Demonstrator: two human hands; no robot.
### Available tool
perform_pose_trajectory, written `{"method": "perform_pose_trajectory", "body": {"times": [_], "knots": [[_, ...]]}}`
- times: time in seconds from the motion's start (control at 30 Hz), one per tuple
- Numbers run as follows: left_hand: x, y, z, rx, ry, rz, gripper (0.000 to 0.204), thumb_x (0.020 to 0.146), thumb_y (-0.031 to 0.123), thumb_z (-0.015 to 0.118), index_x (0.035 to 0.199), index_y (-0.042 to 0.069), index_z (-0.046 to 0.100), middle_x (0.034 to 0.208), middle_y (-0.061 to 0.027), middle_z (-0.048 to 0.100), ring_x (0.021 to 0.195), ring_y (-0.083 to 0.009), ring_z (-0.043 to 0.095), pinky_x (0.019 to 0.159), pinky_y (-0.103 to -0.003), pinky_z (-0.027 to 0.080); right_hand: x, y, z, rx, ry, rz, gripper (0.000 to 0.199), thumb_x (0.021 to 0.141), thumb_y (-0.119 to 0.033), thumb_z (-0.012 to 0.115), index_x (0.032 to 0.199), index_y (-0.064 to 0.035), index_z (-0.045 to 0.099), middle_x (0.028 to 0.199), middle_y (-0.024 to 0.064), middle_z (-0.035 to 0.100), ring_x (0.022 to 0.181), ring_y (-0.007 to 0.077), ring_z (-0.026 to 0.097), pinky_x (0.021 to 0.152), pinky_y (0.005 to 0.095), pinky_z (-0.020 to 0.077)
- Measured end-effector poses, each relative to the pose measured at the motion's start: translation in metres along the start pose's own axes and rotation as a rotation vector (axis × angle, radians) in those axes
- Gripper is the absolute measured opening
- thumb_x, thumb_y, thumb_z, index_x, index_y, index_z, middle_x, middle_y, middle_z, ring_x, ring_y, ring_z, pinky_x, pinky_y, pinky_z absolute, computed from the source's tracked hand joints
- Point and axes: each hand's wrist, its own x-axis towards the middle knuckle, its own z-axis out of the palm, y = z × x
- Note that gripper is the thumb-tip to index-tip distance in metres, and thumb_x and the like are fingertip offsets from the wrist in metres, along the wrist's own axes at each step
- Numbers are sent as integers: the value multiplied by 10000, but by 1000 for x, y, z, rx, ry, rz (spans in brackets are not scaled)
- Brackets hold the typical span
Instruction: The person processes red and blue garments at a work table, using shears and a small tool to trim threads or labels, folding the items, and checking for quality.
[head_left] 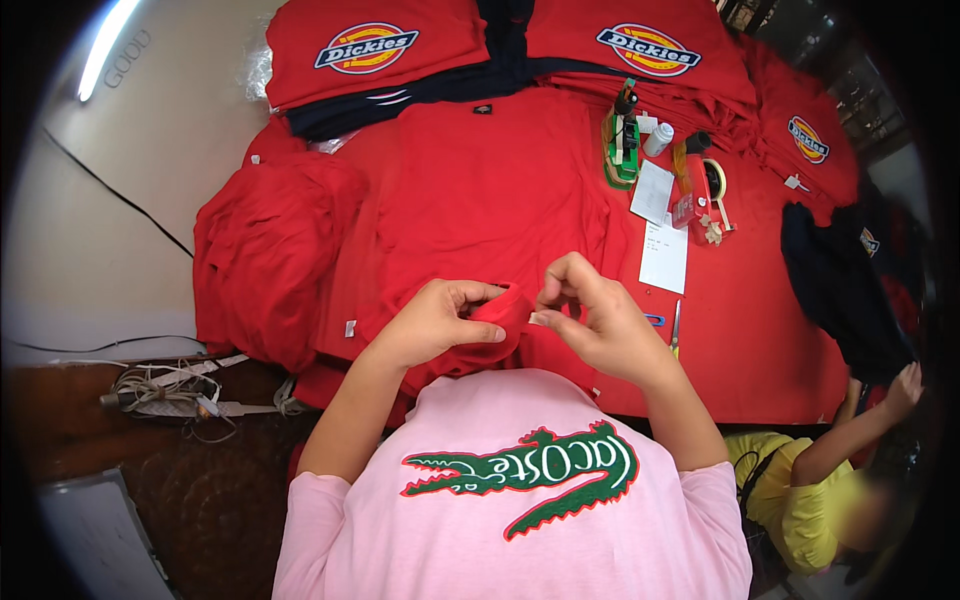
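Observation:
A red shirt lies spread on the table in front of me, its neckline away from me. My left hand is closed on a folded edge of the shirt, thumb on the near side and fingers behind or inside the fold. Just right of that fold, my right hand pinches a small white tag between thumb and forefinger. Whether the tag is joined to the cloth I cannot tell. The other right fingers are curled and partly hidden.
Folded red shirts with chest emblems are stacked at the back. A red heap lies left. To the right are a green-based tool, a tape dispenser, white papers and scissors. A person in yellow handles dark cloth.

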Motion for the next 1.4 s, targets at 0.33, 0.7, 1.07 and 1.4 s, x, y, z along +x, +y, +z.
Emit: {"method": "perform_pose_trajectory", "body": {"times": [0.33, 0.7, 1.07, 1.4], "knots": [[-30, 7, -8, 167, -8, 76, 476, 826, -39, 803, 1292, -42, 707, 1136, -60, 760, 1012, -92, 688, 898, -253, 554, 7, -17, 57, -585, 23, -268, 250, 905, -23, 668, 1061, -54, 475, 843, 114, 670, 843, 339, 703, 665, 458, 544], [-52, -5, -18, 26, -151, 94, 503, 866, -64, 723, 1366, -34, 672, 1155, -79, 765, 1003, -117, 714, 914, -261, 563, 10, 39, 48, -215, 235, -61, 417, 912, -136, 779, 1310, -71, 673, 1054, 116, 726, 872, 167, 675, 742, 299, 538], [-57, -84, -84, 410, 395, 322, 401, 946, 16, 724, 1343, -13, 676, 1328, -79, 708, 1215, -165, 656, 1039, -309, 519, -56, 56, 34, -580, -22, 352, 346, 762, -295, 862, 947, -43, 714, 783, 175, 684, 749, 366, 679, 689, 469, 512], [-84, -195, -147, 605, 762, 320, 377, 843, 174, 823, 1198, 70, 749, 1231, -131, 714, 1177, -297, 673, 1056, -408, 499, -90, 129, 65, -376, 99, 535, 361, 741, -247, 923, 841, 26, 708, 820, 99, 704, 673, 206, 621, 648, 372, 474]]}}
